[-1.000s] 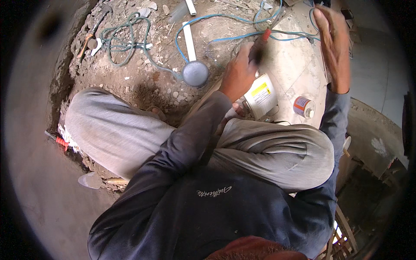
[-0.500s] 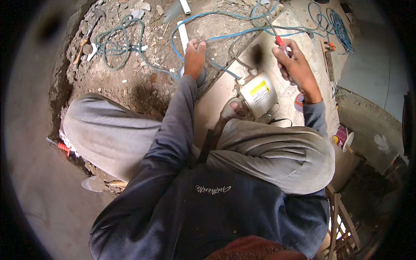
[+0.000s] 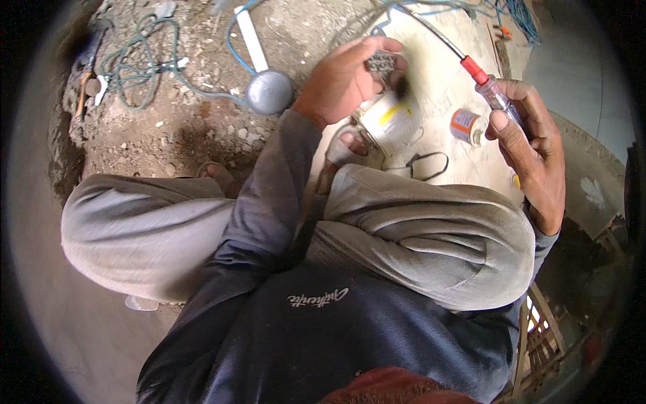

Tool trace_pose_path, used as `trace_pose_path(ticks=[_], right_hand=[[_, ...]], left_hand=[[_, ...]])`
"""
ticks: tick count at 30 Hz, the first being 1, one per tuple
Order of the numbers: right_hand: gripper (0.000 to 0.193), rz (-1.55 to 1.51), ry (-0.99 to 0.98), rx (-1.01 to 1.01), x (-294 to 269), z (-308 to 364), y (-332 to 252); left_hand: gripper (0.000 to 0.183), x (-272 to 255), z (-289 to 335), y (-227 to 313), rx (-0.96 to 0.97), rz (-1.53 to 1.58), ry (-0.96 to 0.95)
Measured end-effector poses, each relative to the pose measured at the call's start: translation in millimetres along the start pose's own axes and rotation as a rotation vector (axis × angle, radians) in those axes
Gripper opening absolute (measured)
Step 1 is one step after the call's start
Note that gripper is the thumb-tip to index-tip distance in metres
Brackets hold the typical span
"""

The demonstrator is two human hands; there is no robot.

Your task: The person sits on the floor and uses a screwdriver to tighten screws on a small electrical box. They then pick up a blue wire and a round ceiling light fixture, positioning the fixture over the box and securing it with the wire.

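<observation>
My right hand [image 3: 538, 145] is wrapped round the handle of a screwdriver [image 3: 474, 71] with a red and clear handle; its long shaft points up and left. The fingers of my left hand [image 3: 340, 81] are curled round a small grey, metallic-looking bundle [image 3: 381, 62]; its exact kind is too small to tell. Below that hand, a whitish box [image 3: 390, 128] with a yellow label stands by my foot, partly hidden. An orange and white small can [image 3: 464, 126] lies close to my right hand. Left of my left hand is a grey round dome [image 3: 269, 91].
A white strip [image 3: 250, 40] lies behind the dome on rubble. Tangled blue-green hose or cord [image 3: 145, 74] lies at far left, near a hammer [image 3: 84, 87]. More blue cord [image 3: 521, 20] is coiled at far right. A black loop [image 3: 428, 165] lies before my right knee.
My left hand has come nearer and right from beside the white strip, and the grey bundle now shows in it. My right hand has moved right and nearer with the screwdriver. The view has shifted.
</observation>
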State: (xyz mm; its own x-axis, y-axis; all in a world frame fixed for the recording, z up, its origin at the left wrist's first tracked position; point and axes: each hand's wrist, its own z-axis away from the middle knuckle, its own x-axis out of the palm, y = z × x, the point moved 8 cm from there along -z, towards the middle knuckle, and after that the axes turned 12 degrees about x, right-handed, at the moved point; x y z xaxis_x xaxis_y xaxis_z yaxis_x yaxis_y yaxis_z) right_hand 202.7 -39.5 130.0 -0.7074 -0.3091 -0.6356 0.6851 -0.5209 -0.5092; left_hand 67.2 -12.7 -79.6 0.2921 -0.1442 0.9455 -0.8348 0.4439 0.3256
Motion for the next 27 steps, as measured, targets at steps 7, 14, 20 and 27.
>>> trace_pose_path(ticks=[7, 14, 20, 27], right_hand=[[0.033, -0.038, 0.045, 0.036, 11.5, 5.8, 43.8], [0.033, 0.079, -0.010, 0.029, 12.6, -10.1, 47.6], [0.033, 0.082, -0.075, 0.044, 18.9, -21.1, 48.8], [0.030, -0.038, -0.214, 0.173, 27.0, -25.7, 69.0]], left_hand=[[0.049, -11.7, 3.3, 9.5, 0.103, -0.318, 0.005], [0.048, -26.5, -0.3, 0.8, 0.074, -0.267, 0.138], [0.045, -22.1, 2.1, -0.9, 0.049, -0.253, 0.095], [0.041, -12.5, -5.1, -1.8, 0.077, -0.261, 0.169]])
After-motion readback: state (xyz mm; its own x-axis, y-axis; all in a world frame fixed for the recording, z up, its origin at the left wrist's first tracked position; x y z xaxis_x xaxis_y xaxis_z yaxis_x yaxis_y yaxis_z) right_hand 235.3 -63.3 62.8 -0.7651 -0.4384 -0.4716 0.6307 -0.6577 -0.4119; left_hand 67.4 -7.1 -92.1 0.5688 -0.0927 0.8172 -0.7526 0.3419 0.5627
